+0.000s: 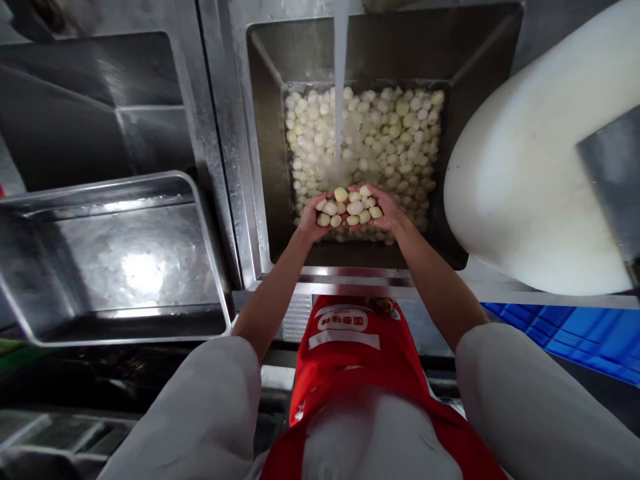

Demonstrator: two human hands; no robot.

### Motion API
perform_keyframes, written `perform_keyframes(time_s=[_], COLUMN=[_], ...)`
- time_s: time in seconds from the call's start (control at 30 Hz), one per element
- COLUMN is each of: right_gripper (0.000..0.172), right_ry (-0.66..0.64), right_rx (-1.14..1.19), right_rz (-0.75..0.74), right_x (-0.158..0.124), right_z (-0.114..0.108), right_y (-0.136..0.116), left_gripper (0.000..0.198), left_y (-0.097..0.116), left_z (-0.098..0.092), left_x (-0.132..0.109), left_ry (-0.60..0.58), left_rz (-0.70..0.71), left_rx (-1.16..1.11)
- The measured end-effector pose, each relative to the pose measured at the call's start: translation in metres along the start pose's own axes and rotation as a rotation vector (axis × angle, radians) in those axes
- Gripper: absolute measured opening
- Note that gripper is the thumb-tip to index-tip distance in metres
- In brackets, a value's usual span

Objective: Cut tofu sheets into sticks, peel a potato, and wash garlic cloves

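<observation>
My left hand [315,217] and my right hand [385,208] are cupped side by side, holding a heap of small pale round vegetables [355,207] that look like peeled baby potatoes. The heap is held over the near part of a deep metal sink [400,50]. Many more of the same pale vegetables [400,143] lie in water across its bottom. From above, a stream of water [341,73] falls into the sink just beyond my hands and stirs up bubbles. The undersides of my fingers are mostly hidden by the heap.
A rectangular metal tray [110,260] sits at the left, in front of a second sink basin [150,133]. Close on the right stands a large white rounded container [515,173]. Below it is a blue crate [590,337]. The sink's front rim [350,277] runs beneath my forearms.
</observation>
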State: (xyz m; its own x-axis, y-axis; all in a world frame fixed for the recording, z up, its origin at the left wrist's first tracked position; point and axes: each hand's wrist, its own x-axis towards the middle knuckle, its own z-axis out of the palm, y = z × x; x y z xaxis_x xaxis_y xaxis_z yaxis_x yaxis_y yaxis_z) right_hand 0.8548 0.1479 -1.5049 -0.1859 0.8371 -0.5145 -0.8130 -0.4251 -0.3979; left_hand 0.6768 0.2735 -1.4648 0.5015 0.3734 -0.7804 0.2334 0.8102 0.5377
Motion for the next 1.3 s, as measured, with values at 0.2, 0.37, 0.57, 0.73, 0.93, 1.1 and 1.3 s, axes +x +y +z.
perform_keyframes(time_s=[0.2, 0.37, 0.57, 0.73, 0.93, 1.1, 1.3], right_gripper=[0.057, 0.055, 0.054, 0.045, 0.032, 0.047, 0.043], right_ry=[0.03, -0.13, -0.477, -0.364, -0.321, -0.247, -0.089], right_rx=[-0.2, -0.283, -0.278, -0.538, -1.217, -1.471, -1.542], right_rz=[0.004, -0.027, -0.055, 0.128, -0.324, -0.737, -0.631], right_x=[-0.006, -0.012, 0.037, 0.101, 0.125, 0.169, 0.141], right_z=[0.05, 0.148, 0.314, 0.402, 0.407, 0.404, 0.376], right_y=[-0.018, -0.035, -0.011, 0.048, 0.068, 0.028, 0.015], left_gripper=[0.059, 0.058, 0.051, 0.046, 0.044, 0.065, 0.035], left_y=[0.017, 0.051, 0.099, 0.096, 0.038, -0.027, -0.082], left_z=[-0.002, -0.027, -0.106, -0.192, -0.227, -0.241, -0.307], left_x=[-0.045, -0.121, -0.247, -0.269, -0.268, -0.329, -0.345], left_ry=[0.014, 0.107, 0.429, 0.619, 0.83, 1.64, 1.742], left_rz=[0.132, 0.35, 0.692, 0.685, 0.673, 0.577, 0.352], left_rx=[-0.036, -0.08, -0.141, -0.131, 0.146, 0.668, 0.35])
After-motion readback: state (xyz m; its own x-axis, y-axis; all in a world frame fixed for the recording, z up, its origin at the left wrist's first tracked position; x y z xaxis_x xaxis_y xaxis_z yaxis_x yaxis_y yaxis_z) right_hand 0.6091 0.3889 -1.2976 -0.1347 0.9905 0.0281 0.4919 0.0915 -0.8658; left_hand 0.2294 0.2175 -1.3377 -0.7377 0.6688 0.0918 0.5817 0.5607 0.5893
